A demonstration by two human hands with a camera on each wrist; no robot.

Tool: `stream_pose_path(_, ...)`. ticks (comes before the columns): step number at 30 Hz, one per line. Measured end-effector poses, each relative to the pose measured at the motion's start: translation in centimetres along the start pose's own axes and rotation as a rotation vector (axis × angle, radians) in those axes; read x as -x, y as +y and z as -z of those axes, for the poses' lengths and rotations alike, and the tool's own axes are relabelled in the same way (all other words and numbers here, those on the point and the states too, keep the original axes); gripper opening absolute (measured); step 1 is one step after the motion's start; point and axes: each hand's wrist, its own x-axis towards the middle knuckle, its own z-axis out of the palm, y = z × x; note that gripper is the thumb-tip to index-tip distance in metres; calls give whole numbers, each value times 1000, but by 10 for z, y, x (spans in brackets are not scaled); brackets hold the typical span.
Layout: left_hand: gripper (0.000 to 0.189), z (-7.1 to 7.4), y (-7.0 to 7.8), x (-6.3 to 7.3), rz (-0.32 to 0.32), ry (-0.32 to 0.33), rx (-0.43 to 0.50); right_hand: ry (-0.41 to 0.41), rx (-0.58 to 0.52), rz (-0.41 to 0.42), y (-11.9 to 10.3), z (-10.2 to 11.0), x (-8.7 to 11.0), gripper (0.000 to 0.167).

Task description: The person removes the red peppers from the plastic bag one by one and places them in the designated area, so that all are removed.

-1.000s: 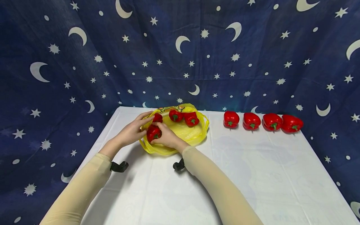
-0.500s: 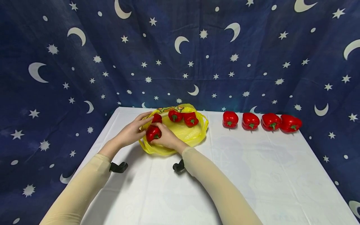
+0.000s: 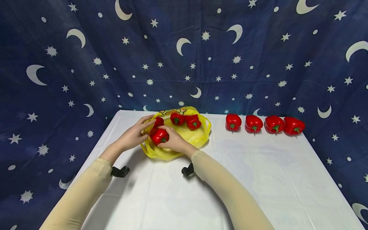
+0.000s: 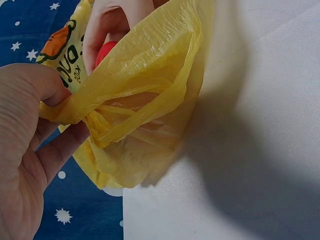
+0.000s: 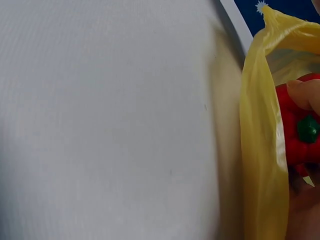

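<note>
My right hand (image 3: 173,140) grips a red bell pepper (image 3: 159,137) inside the open yellow plastic bag (image 3: 187,136), at its left side. The pepper's green stem (image 5: 308,129) shows in the right wrist view, with the thumb lying on the red skin. My left hand (image 3: 133,135) is at the bag's left edge. In the left wrist view, its thumb and fingers pinch the gathered bag rim (image 4: 75,109). Behind the held pepper, more red shows, partly hidden. Further back in the bag lie other red peppers, one near the left fingertips (image 3: 153,121) and two by the back rim.
Several red bell peppers (image 3: 254,124) stand in a row at the back right of the white-covered table (image 3: 258,179). A dark blue curtain (image 3: 161,48) with moons and stars hangs behind and at the sides.
My right hand has shifted slightly right within the bag with the pepper, uncovering more red behind it. The left hand stays at the bag's edge. The head view has turned slightly.
</note>
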Motion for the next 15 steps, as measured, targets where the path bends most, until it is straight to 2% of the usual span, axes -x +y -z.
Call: stream_pose_path(15,65,1,0,0,11,-4,8,-12,41,-23,7,14,5,86)
